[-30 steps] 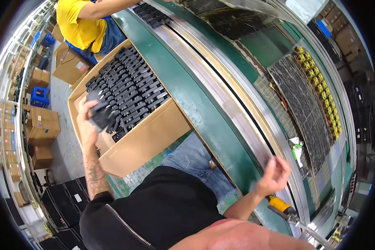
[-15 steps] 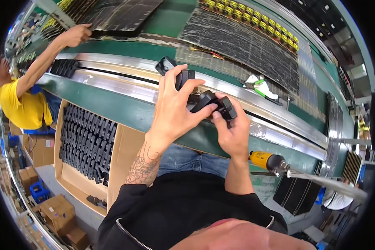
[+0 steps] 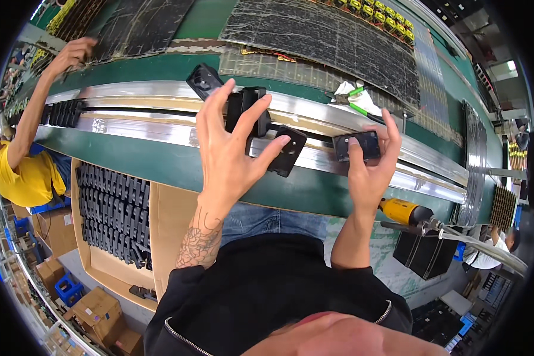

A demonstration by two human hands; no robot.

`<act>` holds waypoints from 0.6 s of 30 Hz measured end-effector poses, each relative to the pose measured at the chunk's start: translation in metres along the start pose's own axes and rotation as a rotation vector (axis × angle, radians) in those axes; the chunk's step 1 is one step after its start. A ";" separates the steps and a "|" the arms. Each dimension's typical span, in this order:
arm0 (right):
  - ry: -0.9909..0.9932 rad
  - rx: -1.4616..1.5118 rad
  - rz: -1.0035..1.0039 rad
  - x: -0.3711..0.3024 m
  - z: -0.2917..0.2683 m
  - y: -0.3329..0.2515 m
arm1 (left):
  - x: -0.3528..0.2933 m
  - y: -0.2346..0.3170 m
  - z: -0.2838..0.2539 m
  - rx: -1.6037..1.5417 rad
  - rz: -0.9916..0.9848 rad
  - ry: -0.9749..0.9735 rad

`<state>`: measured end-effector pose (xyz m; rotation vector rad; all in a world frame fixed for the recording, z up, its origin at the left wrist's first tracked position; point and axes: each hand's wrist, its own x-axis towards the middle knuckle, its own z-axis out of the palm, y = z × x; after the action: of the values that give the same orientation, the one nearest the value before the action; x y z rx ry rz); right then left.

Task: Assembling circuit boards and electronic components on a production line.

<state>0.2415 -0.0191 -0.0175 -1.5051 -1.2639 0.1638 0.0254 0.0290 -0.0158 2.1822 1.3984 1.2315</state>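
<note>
My left hand (image 3: 226, 157) is closed around several black plastic parts above the metal rails. One black plastic housing (image 3: 246, 113) lies between its fingers. A glossy black piece (image 3: 204, 81) sticks out beyond the fingertips, and my thumb presses a flat black piece (image 3: 289, 152) with small holes. Apart from it, my right hand (image 3: 374, 172) pinches a black rectangular plastic block (image 3: 356, 146), thumb on its near face and fingers behind it. Beneath both hands run long silvery metal rails (image 3: 160, 127) with a dark slot between them. How the left hand's parts join is partly hidden by the fingers.
A carton (image 3: 115, 270) filled with rows of black parts stands at my left. A yellow power tool (image 3: 400, 210) is close to my right forearm. Green-handled cutters (image 3: 362, 108) lie on white cloth beyond the rails. A co-worker in a yellow shirt (image 3: 26, 172) reaches over the far left.
My hands have drawn apart; the right has moved to the right with the black block. The left still holds its parts, now more spread out. The co-worker's hand has shifted left.
</note>
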 end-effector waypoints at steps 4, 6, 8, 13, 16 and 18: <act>0.042 -0.228 -0.193 -0.001 -0.009 0.008 | 0.001 0.009 -0.008 0.065 0.181 -0.008; 0.035 -0.278 -0.148 -0.005 -0.014 0.013 | -0.002 0.007 -0.021 0.096 0.370 -0.216; 0.031 -0.303 -0.124 -0.009 -0.018 0.012 | -0.002 0.006 -0.021 0.112 0.464 -0.321; -0.090 -0.234 0.296 -0.014 -0.014 -0.010 | -0.001 0.004 -0.004 0.204 0.520 -0.287; -0.153 -0.291 0.205 -0.015 -0.003 -0.009 | -0.006 0.013 0.014 0.243 0.503 -0.321; -0.180 -0.302 0.167 -0.014 -0.001 -0.010 | -0.005 0.012 0.012 0.267 0.491 -0.327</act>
<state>0.2304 -0.0317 -0.0165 -1.8920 -1.3482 0.2303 0.0414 0.0215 -0.0179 2.8717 0.9702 0.7881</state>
